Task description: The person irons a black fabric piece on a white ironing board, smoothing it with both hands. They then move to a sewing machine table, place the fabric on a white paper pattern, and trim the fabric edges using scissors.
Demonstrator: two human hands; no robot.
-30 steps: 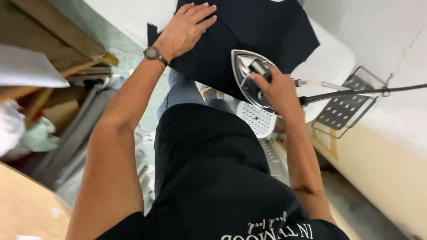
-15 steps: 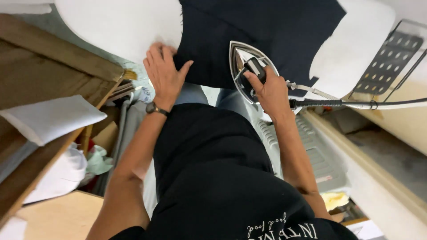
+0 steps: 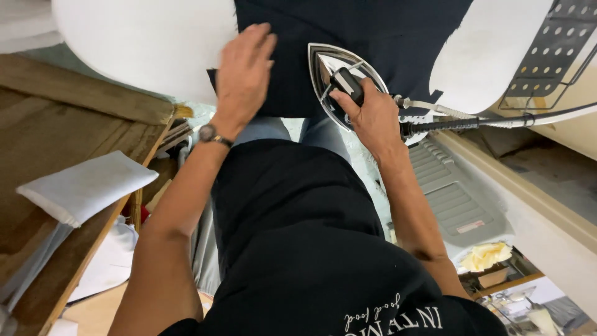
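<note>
Dark cloth [image 3: 348,37] spread on white board [image 3: 143,50], near edge hanging off toward person. Right hand [image 3: 367,115] clenched round iron [image 3: 342,81] handle; iron sits flat on cloth, right of centre. Left hand [image 3: 244,71] flat on cloth, left of iron, fingers released and spread, grasping nothing. Wristwatch [image 3: 211,134] on left wrist. Perforated rack [image 3: 547,50] right of board, beyond cloth. Judgement: pressing mid-way; cloth under hand looks smooth, far end out of view, cannot tell.

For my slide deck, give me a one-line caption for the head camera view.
Right hand grips an iron on dark fabric while the left hand presses it flat on the white ironing board.
</note>
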